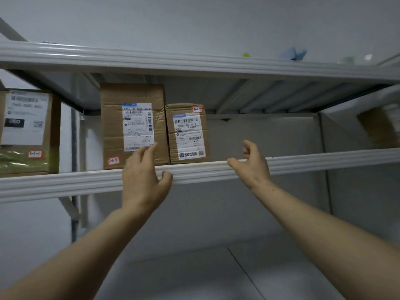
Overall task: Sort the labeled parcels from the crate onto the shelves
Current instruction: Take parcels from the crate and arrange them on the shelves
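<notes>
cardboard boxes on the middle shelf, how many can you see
4: left box at the far left, tall box left of centre, shorter box touching its right side, blurred box far right. Others may be hidden.

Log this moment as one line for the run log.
left hand: open, empty, at taller box | right hand: open, empty, over shelf rail | shorter box: shelved beside taller box

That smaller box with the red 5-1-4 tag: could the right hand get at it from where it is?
Probably yes. The right hand is open at the shelf rail, just right of the smaller box, with only bare shelf between them.
</notes>
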`<state>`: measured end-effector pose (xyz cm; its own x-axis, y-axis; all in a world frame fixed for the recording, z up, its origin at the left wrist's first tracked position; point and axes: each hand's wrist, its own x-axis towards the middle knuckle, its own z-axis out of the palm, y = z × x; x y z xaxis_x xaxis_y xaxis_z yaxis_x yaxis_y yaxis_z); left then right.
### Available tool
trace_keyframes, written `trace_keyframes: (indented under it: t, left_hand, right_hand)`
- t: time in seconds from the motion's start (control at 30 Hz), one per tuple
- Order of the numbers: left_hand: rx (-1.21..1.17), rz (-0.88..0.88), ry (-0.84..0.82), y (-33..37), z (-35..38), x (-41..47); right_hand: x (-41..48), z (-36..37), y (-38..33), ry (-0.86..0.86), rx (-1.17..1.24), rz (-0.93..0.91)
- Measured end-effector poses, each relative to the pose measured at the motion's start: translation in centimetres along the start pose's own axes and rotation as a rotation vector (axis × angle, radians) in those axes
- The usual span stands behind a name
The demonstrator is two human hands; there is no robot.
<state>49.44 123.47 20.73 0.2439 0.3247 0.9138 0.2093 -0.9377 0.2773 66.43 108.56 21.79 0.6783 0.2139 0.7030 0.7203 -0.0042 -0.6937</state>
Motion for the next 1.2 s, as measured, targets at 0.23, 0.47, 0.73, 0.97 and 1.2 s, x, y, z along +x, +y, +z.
trace_keyframes:
  t: [0.23, 0.47, 0.73, 0.97, 1.2]
  left_hand:
    - [-0.342, 0.105, -0.544, 8.0, 3.5, -11.0]
    - [-0.597, 0.184, -1.031, 20.2, 4.2, -27.1]
    - [-0.888, 0.412, -1.395, 39.2, -4.9, -43.8]
    - [-1.131, 0.621, -1.604, 57.1, -21.0, -58.8]
    - [-1.224, 0.817, -1.823, 70.3, -37.5, -71.2]
  right_hand:
    - [-14.0, -8.9, 3.9, 0.146, -0.205, 0.284]
    - [-33.9, -21.5, 5.1, 0.382, -0.286, 0.727]
    - [-54.2, -39.3, -2.6, 0.807, -0.400, 0.953]
    - [-73.7, -54.5, -14.9, 1.184, -0.552, 1.039]
    - [-91.5, -65.6, -28.4, 1.488, -0.712, 1.145]
